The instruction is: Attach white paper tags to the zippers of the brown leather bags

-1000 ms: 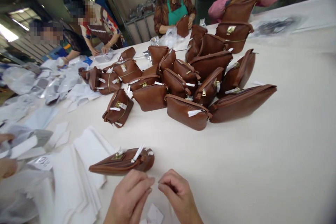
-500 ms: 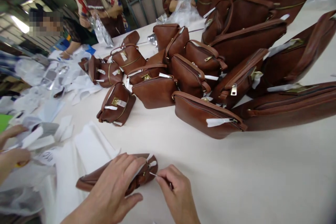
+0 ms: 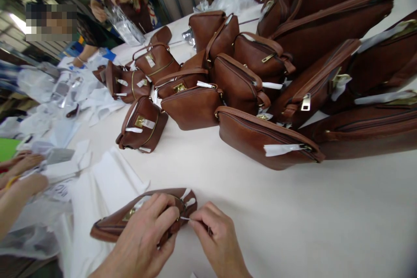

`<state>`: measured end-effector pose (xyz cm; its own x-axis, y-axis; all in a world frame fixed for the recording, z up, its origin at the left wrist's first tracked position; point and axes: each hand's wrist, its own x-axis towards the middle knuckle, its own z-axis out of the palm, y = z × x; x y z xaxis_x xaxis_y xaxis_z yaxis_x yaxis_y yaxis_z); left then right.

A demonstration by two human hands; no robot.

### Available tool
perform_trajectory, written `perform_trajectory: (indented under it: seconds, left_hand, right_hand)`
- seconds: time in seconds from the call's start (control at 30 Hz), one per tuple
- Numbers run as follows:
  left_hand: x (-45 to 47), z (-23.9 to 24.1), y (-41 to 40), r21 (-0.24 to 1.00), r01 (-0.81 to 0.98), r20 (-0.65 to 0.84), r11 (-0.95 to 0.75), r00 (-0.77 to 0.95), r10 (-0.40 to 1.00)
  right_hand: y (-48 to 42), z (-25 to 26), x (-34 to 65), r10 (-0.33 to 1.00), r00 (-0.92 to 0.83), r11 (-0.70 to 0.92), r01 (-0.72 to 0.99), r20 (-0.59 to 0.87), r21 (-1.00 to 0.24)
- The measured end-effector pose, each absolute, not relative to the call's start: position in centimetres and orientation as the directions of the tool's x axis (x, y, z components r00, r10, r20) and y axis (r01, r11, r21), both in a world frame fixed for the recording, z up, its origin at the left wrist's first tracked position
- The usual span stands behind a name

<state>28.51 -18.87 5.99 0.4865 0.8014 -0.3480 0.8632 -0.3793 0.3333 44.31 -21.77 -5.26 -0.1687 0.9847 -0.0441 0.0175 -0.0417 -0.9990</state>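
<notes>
A flat brown leather purse (image 3: 112, 227) with a gold clasp lies on the cream table near the front edge. My left hand (image 3: 146, 236) rests on top of it, fingers curled round its right end. Just to the right, my right hand (image 3: 216, 239) pinches a thin white paper strip (image 3: 185, 218) that runs to the purse's end. White wrapped tabs stick up at that end of the purse.
A heap of brown handbags (image 3: 260, 91) with paper-wrapped zip pulls fills the table's middle and right. White sheets (image 3: 107, 182) and plastic bags lie at the left. Another person's hands (image 3: 19, 178) work at the left edge; more people stand at the far side.
The camera has dipped closer to the table. My left hand has slid from flat on the purse to gripping its right end, uncovering the clasp. My right hand stays pinching the strip.
</notes>
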Motion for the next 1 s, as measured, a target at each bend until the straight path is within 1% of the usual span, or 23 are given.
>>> perform_trajectory:
  seconds: [0.33, 0.6, 0.7, 0.8, 0.93, 1.0]
  left_hand:
    - [28.7, 5.8, -19.1, 0.333, 0.842, -0.286, -0.425, 0.520, 0.805]
    - [28.6, 6.0, -19.1, 0.346, 0.834, -0.263, -0.430, 0.526, 0.809]
    - [28.3, 5.9, -19.3, 0.363, 0.828, -0.247, -0.428, 0.528, 0.812]
    - [28.0, 6.0, -19.4, 0.381, 0.826, -0.234, -0.415, 0.521, 0.821]
    - [27.6, 6.4, -19.6, 0.411, 0.840, -0.265, -0.354, 0.481, 0.836]
    - [27.5, 6.9, -19.6, 0.456, 0.834, -0.302, -0.310, 0.473, 0.828]
  right_hand:
    - [-21.5, -5.3, 44.1, 0.977, -0.214, -0.016, 0.024, -0.021, -1.000]
    - [-21.5, -4.5, 43.9, 0.965, -0.256, -0.044, 0.036, -0.052, -0.998]
    - [-21.8, -4.3, 43.5, 0.956, -0.278, -0.097, -0.004, -0.092, -0.995]
    - [-21.8, -4.1, 43.1, 0.947, -0.274, -0.189, -0.052, -0.168, -0.981]
    - [-21.5, -3.8, 42.9, 0.909, -0.305, -0.353, -0.202, -0.284, -0.914]
    - [-21.3, -3.7, 42.9, 0.889, -0.337, -0.407, -0.275, -0.309, -0.871]
